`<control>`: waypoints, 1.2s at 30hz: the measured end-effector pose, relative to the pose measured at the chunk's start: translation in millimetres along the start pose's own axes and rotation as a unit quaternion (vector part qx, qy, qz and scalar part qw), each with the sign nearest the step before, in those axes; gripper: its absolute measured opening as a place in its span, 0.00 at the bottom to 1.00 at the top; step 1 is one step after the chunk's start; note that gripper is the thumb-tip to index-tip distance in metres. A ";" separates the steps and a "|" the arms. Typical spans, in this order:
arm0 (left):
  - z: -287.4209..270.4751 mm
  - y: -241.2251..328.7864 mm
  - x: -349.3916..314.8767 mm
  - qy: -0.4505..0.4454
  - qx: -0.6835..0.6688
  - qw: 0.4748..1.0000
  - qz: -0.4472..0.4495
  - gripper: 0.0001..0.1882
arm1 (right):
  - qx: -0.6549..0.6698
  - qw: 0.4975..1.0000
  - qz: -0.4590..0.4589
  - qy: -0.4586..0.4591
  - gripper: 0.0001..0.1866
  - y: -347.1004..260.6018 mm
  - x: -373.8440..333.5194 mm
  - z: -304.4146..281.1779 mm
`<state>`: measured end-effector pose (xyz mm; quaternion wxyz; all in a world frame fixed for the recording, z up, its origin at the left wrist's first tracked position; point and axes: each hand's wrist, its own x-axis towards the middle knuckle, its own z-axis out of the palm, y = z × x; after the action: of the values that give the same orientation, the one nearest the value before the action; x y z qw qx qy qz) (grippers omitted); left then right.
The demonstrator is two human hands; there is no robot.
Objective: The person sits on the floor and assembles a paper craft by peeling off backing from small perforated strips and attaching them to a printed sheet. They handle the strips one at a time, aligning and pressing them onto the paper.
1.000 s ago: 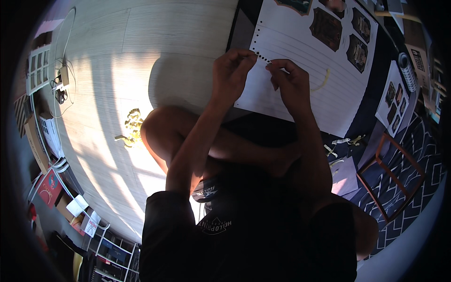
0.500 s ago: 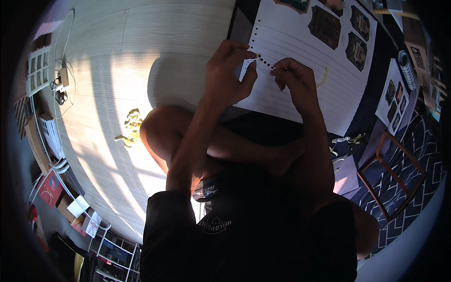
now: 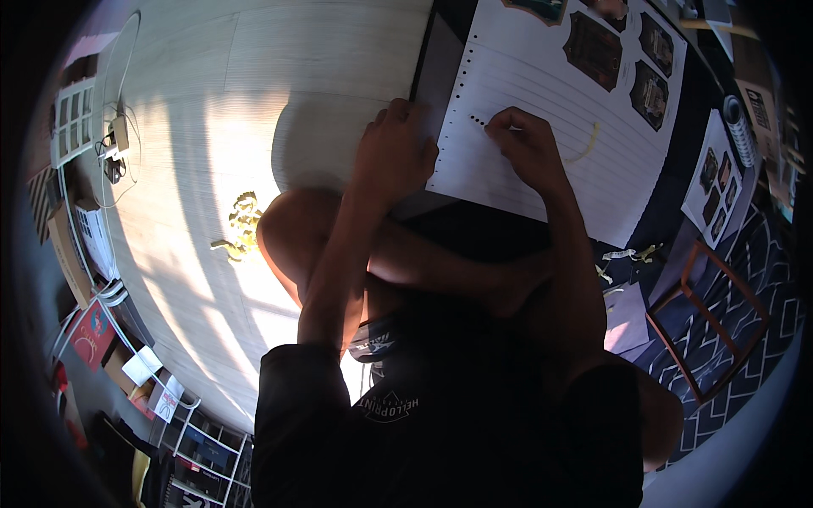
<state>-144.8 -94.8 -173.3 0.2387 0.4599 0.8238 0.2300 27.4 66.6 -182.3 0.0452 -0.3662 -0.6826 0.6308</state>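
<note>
Left hand: and the left hand [image 3: 395, 152] has come off the strip [image 3: 478, 121], now out at the sheet's left edge, fingers blurred; can't tell if anything is in them.
Right hand: so it's the right hand [image 3: 529, 152] alone on it, upper centre of the frame, thumb and finger pinching the strip's lower right end.
What it means: two-handed hold gone, the strip's other end hangs free!
Strip: upper centre, over the white sheet [image 3: 550, 165], short and narrow, a slanting row of dark dots, its pale edges lost against the paper.
Sheet: ruled with faint lines, dark dots running down its left margin.
Yellow sliver: a thin, curved sliver [image 3: 592, 140] lies right of the right hand.
</note>
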 end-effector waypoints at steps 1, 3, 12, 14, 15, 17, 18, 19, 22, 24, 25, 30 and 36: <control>1.7 2.1 -3.1 -0.021 0.003 1.000 -0.003 0.24 | -0.014 1.000 -0.011 0.000 0.06 2.1 3.2 3.5; 6.3 3.5 -8.4 -0.013 0.006 1.000 0.000 0.26 | -0.044 0.998 -0.036 0.000 0.06 9.2 10.4 9.2; 18.0 10.1 -10.1 0.015 0.033 0.999 0.016 0.32 | -0.103 0.994 -0.046 -0.009 0.06 21.9 15.9 14.2; 19.6 10.2 -10.4 0.015 0.045 0.999 0.020 0.33 | -0.109 0.993 -0.047 -0.005 0.06 23.2 15.4 14.3; 20.5 10.0 -10.4 0.014 0.052 0.998 0.021 0.33 | -0.108 0.993 -0.045 -0.007 0.06 21.4 15.4 14.4; 21.4 10.3 -10.7 0.014 0.059 0.998 0.022 0.33 | -0.110 0.993 -0.038 -0.010 0.06 20.4 15.4 14.1; 21.2 10.7 -10.6 0.015 0.059 0.998 0.022 0.33 | -0.114 0.993 -0.034 -0.013 0.07 20.2 15.9 13.8; 20.9 11.2 -10.4 0.016 0.059 0.998 0.022 0.33 | -0.118 0.993 -0.029 -0.015 0.07 20.2 16.3 13.7; 21.7 14.1 -9.8 0.015 0.073 0.997 0.031 0.32 | -0.113 0.993 -0.015 -0.011 0.07 22.1 16.7 14.1; 25.3 13.9 -9.9 0.026 0.087 0.995 0.034 0.30 | -0.121 0.992 -0.020 -0.010 0.08 22.1 17.2 14.1; 26.3 13.8 -10.0 0.032 0.094 0.994 0.035 0.29 | -0.125 0.992 -0.022 -0.010 0.08 21.7 17.3 14.5; 27.7 17.8 -8.8 0.026 0.129 0.991 0.025 0.27 | -0.156 0.988 -0.013 0.009 0.07 12.3 16.5 14.1; 24.2 12.8 -8.8 0.018 0.105 0.994 0.033 0.32 | -0.088 0.996 -0.015 0.005 0.06 13.3 8.1 9.8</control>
<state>-117.9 -92.6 -182.9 0.1663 0.5054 0.8317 0.1587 22.2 62.1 -199.3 0.0260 -0.3614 -0.7407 0.5657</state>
